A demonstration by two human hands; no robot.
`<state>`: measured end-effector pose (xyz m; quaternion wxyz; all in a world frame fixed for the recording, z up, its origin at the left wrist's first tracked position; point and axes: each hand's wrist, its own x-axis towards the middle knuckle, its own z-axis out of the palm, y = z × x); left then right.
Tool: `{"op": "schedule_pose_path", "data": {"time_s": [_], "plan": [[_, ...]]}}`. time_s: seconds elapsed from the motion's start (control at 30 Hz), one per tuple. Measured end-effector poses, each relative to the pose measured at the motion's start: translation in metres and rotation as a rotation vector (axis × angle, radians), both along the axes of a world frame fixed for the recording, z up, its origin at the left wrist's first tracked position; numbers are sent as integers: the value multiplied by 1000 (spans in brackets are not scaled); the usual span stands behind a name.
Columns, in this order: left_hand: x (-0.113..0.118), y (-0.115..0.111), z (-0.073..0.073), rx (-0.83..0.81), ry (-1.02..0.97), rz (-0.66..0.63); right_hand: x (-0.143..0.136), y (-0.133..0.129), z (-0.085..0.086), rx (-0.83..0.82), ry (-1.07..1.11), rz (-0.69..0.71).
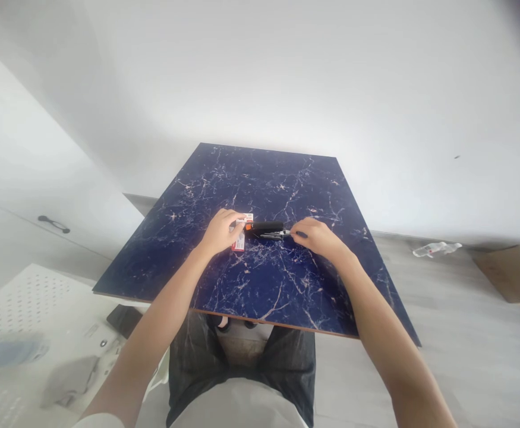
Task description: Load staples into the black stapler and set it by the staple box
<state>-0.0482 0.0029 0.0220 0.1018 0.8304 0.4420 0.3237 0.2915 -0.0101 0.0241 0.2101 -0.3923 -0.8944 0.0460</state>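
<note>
A black stapler (266,227) with an orange part at its left end lies on the blue marbled table (277,178). A silver metal strip shows along its near side and sticks out to the right. My left hand (223,230) is closed at the orange end, fingertips against it. Partly beneath those fingers is a small red and white box (238,244), which looks like a staple box. My right hand (315,236) pinches the metal end on the right. What lies inside the fingertips is too small to see clearly.
At the left stands a white perforated chair (28,297) with a grey-blue item on it. A white cabinet with a dark handle (53,224) is behind it. Clear plastic bottles (435,249) and a cardboard box (511,273) lie on the floor at the right. The wall borders the table's far edge.
</note>
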Motion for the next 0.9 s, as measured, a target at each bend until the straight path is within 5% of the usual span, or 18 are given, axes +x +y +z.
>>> {"op": "schedule_pose_path", "data": {"time_s": [0.9], "plan": [[-2, -1, 4, -54, 63, -14, -7, -9, -10, -43, 187, -138]]}}
